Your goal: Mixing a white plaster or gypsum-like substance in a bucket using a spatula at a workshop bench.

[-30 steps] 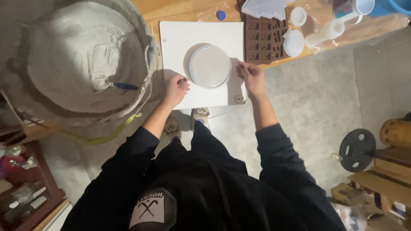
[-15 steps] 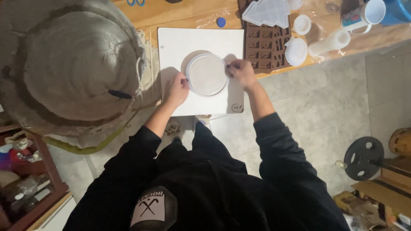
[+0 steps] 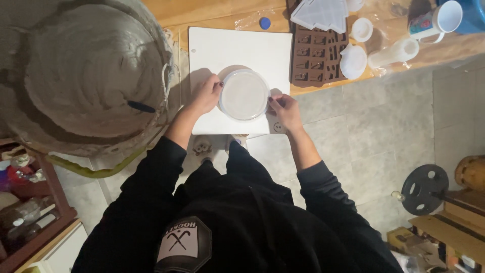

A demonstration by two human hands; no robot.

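A round white mould (image 3: 244,94) filled with pale material sits on a white square board (image 3: 237,50) at the table's front edge. My left hand (image 3: 204,95) grips the mould's left rim with the fingers curled against it. My right hand (image 3: 285,111) rests on the board at the mould's right side, fingertips touching the rim. Both arms wear black sleeves.
A large grey-white bucket (image 3: 86,76) of thick paste stands to the left, a dark tool (image 3: 141,106) lying in it. Right of the board lie a brown silicone mould tray (image 3: 316,58), small white cups (image 3: 352,60), a mug (image 3: 437,20) and a blue cap (image 3: 264,23). A weight plate (image 3: 422,188) rests on the tiled floor.
Both hands have closed in on the round mould's sides; the right hand slid down from the upper right edge to the lower right rim.
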